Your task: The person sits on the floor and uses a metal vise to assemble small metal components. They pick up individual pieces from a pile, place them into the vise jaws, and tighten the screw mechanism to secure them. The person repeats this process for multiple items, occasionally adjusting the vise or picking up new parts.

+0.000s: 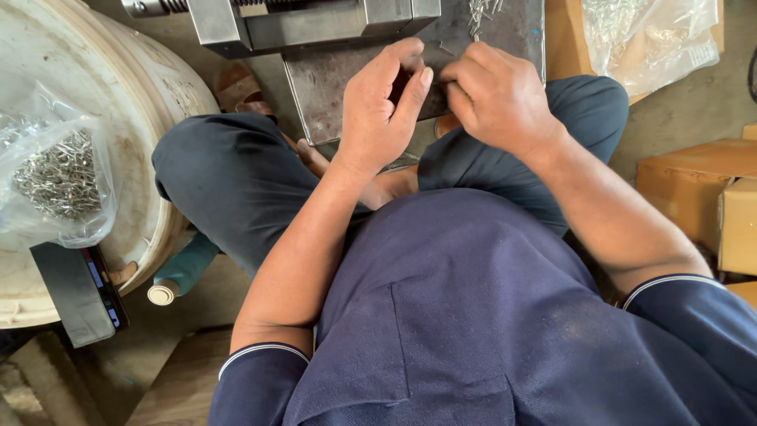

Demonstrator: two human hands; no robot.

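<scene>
Both hands meet over the grey metal plate (331,95): left hand (378,110) and right hand (493,99) pinch something hidden (loose pins (481,12) lie beyond); neither grip's hold shows.

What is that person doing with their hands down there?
A person sits cross-legged on the floor. Their left hand and right hand are curled close together over a dark metal plate, pinching something too small to see. Loose little metal pins lie on the plate, and a clear bag of pins rests on a white bucket.
</scene>
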